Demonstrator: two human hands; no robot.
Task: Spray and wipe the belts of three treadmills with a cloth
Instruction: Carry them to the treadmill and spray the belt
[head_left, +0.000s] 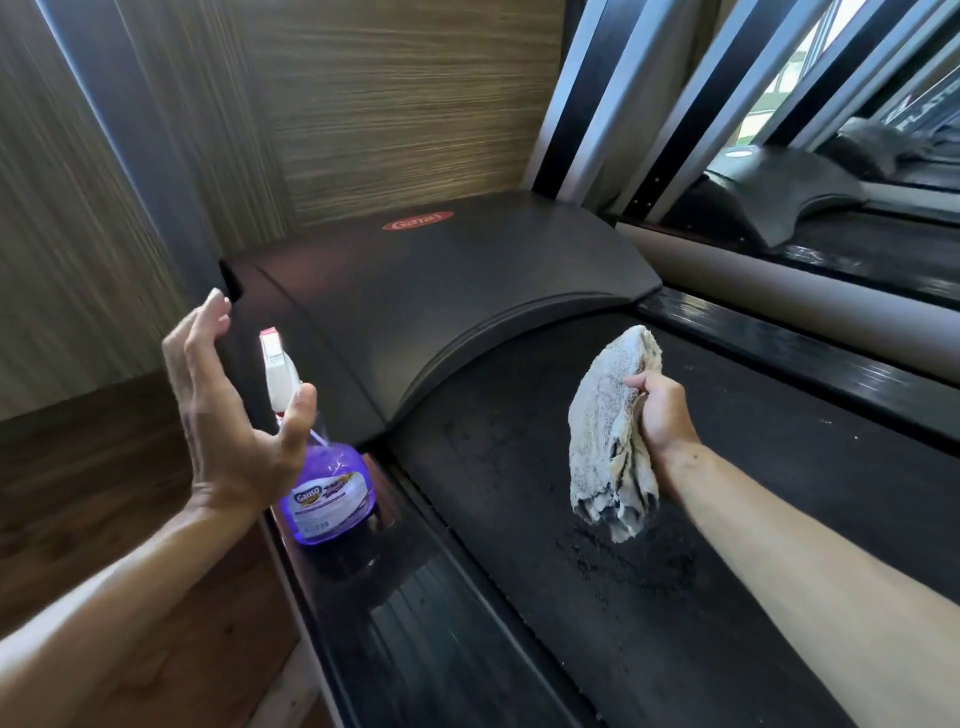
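The spray bottle stands upright on the treadmill's left side rail, nozzle aimed away toward the motor cover; the left hand hovers beside it, fingers spread, holding nothing; the right hand grips a cloth hanging lengthwise above the belt.

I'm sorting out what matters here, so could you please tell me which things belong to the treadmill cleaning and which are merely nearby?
Belongs to the job:
- purple spray bottle with white trigger, standing on the side rail
- crumpled grey terry cloth, gripped by the right hand
- black treadmill belt, speckled with droplets
- open left hand

Just nearby:
- black curved motor cover
- wood-grain wall panel
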